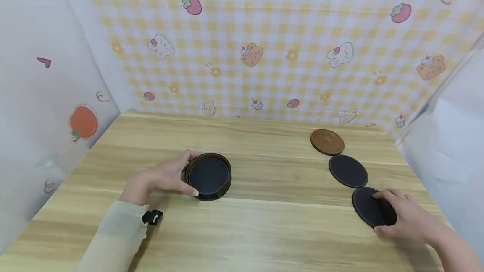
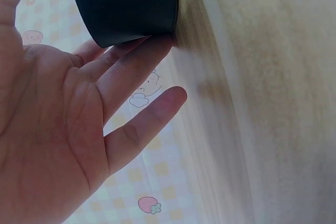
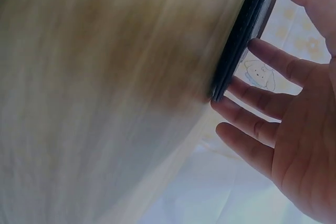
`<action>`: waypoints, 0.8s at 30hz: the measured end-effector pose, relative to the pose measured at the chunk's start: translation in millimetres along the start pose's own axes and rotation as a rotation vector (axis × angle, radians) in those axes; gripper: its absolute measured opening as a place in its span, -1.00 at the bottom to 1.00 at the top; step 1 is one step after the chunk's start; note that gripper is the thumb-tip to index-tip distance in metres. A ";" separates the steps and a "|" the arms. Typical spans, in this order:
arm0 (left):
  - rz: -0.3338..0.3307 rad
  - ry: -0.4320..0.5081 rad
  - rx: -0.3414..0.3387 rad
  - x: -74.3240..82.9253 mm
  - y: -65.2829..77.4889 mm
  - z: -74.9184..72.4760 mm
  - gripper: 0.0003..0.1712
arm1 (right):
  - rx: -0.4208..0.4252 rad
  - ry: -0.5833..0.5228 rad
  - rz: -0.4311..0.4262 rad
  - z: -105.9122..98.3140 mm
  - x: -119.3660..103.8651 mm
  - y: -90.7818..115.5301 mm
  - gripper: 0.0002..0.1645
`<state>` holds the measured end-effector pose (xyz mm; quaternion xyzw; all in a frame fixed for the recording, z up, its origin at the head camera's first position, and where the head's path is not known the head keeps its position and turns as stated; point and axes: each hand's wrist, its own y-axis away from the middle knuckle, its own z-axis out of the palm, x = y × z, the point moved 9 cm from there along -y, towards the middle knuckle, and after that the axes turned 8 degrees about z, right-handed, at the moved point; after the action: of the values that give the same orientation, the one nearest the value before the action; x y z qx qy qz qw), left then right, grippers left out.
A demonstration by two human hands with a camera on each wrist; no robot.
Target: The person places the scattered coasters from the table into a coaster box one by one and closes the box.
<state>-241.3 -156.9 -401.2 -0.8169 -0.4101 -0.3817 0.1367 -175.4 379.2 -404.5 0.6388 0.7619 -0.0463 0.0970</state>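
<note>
My left hand (image 1: 170, 175) curves around the side of a round dark coaster holder (image 1: 224, 186), thumb at the near side and fingers at the far side. Inside the holder lies a black coaster (image 1: 209, 175); how many are beneath it cannot be seen. In the left wrist view the holder's dark wall (image 2: 128, 9) touches the fingertips. Over on the right, my right hand (image 1: 406, 217) holds a round black coaster (image 1: 368, 207) by its edges, low at the tabletop. The right wrist view shows the coaster's dark edge (image 3: 241, 38) between thumb and fingers.
Beyond the right hand, another black coaster (image 1: 348, 171) and a brown round coaster with ring grooves (image 1: 327, 141) lie in a slanting row on the wooden table (image 1: 264, 230). A checked, printed cloth (image 1: 234, 24) hangs behind, and pale sheets border both sides.
</note>
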 end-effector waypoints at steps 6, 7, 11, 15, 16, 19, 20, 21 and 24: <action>0.007 -0.008 0.006 0.2 0.2 0.8 0.20 | 0.016 0.010 -0.024 -0.8 -5.3 -0.2 -0.04; 0.009 -0.005 0.007 0.2 -0.1 0.7 0.20 | 0.015 0.010 -0.026 -0.5 -6.3 -0.1 -0.04; 0.010 -0.010 0.004 0.2 -0.9 0.9 0.21 | -0.005 0.002 -0.027 2.0 -10.4 0.4 -0.03; 0.003 -0.009 -0.003 -0.4 -0.2 1.4 0.21 | -0.016 -0.012 -0.020 2.4 -14.6 -1.4 0.00; 0.001 -0.003 -0.003 -0.4 -0.1 1.3 0.21 | -0.016 -0.016 -0.024 2.2 -16.0 -2.1 0.00; -0.001 0.008 -0.001 -0.8 0.1 0.8 0.21 | -0.017 -0.020 -0.031 0.7 -20.6 -4.0 0.01; 0.002 0.010 0.000 -0.8 -0.2 0.6 0.21 | -0.018 -0.022 -0.036 0.3 -22.3 -4.4 0.01; 0.004 0.010 0.000 -0.7 -0.5 0.5 0.21 | -0.018 -0.023 -0.037 -0.4 -23.9 -4.8 0.01; 0.009 0.001 -0.002 -0.8 -1.6 0.5 0.20 | -0.026 -0.022 -0.030 -1.5 -28.6 -6.1 0.02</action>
<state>-242.6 -156.0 -402.3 -0.8188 -0.4060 -0.3818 0.1376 -176.8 350.8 -397.4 0.6255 0.7707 -0.0450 0.1129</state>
